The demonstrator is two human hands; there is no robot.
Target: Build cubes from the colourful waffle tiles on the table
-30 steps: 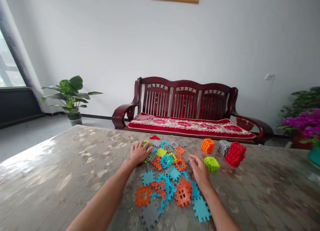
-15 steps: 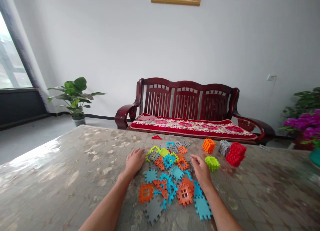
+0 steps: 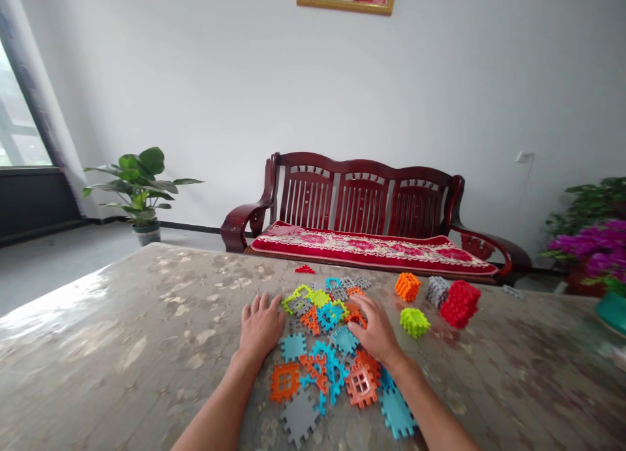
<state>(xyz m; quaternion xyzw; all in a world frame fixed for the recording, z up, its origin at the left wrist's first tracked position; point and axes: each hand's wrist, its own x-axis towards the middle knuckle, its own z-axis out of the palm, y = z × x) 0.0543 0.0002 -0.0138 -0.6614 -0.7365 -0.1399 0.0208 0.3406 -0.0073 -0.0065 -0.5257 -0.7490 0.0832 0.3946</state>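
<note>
My left hand (image 3: 263,326) lies with its fingers spread on the table, at the left edge of a pile of toothed plastic building tiles. Over the pile's right side my right hand (image 3: 376,330) is open, thumb and fingers apart around an orange window tile (image 3: 355,315) that it partly covers. Between the hands are a blue tile (image 3: 330,315), an orange triangular tile (image 3: 310,320) and a lime green tile (image 3: 320,298). Nearer me lie an orange window tile (image 3: 284,382), a grey square tile (image 3: 300,417) and a light blue tile (image 3: 398,412).
Right of the pile stand stacks of like tiles: orange (image 3: 407,287), lime green (image 3: 415,322), grey (image 3: 437,291) and red (image 3: 460,304). A small red piece (image 3: 305,269) lies at the table's (image 3: 147,334) far side. Beyond is a wooden bench (image 3: 364,200); a flowerpot (image 3: 612,314) is at right.
My right hand has moved left from beside the pile to over it, and its fingers have opened. My left hand's fingers have spread. The tiles look unmoved; the view has shifted slightly.
</note>
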